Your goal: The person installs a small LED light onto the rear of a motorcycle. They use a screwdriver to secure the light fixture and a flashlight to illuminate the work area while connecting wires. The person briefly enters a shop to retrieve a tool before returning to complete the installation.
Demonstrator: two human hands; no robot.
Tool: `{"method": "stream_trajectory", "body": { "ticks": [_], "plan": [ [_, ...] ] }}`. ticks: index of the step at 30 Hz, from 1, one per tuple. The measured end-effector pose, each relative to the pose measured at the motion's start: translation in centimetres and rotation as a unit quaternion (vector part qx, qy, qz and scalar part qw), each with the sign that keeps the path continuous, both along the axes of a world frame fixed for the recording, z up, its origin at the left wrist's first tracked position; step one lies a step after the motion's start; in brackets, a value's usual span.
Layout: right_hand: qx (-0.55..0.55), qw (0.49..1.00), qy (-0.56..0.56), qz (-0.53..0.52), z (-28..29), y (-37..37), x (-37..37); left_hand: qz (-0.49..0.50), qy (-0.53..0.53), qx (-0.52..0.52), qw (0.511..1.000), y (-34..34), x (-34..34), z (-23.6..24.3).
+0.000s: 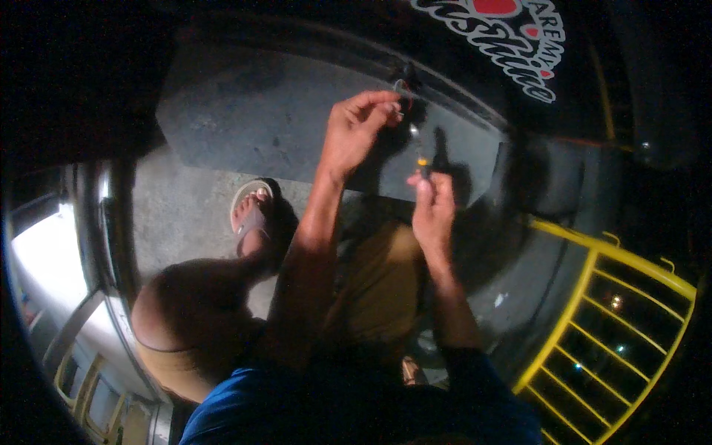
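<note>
My left hand [356, 133] is closed in a pinch, thumb against fingers, on the end of a thin wire [398, 83]. The wire loops up toward a dark fitting at the edge of a black panel. Lower and to the right, my right hand [434, 208] grips the handle of a slim tool that looks like a screwdriver [423, 162], with a dark handle and a yellow band. Its thin metal shaft points up toward the fingertips of my left hand, a small gap apart. The exact wire ends are too small to make out.
Behind my hands lies a grey flat panel [245, 111], with a black surface bearing a printed sticker [504, 37] above it. A yellow metal rail frame [593, 256] stands at the right. My sandalled foot [252, 204] rests on concrete. A bright white surface [52, 252] shows at far left.
</note>
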State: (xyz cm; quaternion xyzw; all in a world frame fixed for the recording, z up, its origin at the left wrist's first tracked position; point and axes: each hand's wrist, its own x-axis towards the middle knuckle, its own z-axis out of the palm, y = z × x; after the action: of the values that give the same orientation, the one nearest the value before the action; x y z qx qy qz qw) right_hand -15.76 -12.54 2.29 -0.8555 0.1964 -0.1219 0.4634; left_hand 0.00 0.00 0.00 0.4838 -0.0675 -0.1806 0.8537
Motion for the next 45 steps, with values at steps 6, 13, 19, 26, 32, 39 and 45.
{"method": "stream_trajectory", "body": {
  "ticks": [6,13,19,26,32,39,45],
  "plan": [
    [-0.009,0.999,0.029,0.019,2.3,1.1,1.9,0.026,0.019,-0.029,0.999,-0.4,-0.9,0.1],
    [0.006,1.000,0.004,0.027,1.9,0.8,3.0,0.035,0.023,-0.011,0.999,-0.9,-0.9,-0.1],
    [-0.042,0.998,0.037,0.038,3.2,0.1,3.5,0.062,-0.132,0.157,0.977,-0.1,-0.3,0.4],
    [-0.194,0.977,-0.023,0.086,3.1,-1.5,4.1,0.076,-0.206,0.211,0.952,0.6,0.3,1.3],
    [-0.191,0.977,-0.025,0.094,3.2,-1.8,4.3,0.069,-0.208,0.227,0.949,0.3,0.2,1.4],
    [-0.178,0.979,-0.001,0.097,3.3,-1.9,4.4,0.073,-0.181,0.215,0.957,0.2,0.1,1.5],
    [-0.178,0.979,-0.009,0.096,3.5,-1.5,4.4,0.067,-0.194,0.232,0.951,0.3,0.3,1.2]
  ]
}}
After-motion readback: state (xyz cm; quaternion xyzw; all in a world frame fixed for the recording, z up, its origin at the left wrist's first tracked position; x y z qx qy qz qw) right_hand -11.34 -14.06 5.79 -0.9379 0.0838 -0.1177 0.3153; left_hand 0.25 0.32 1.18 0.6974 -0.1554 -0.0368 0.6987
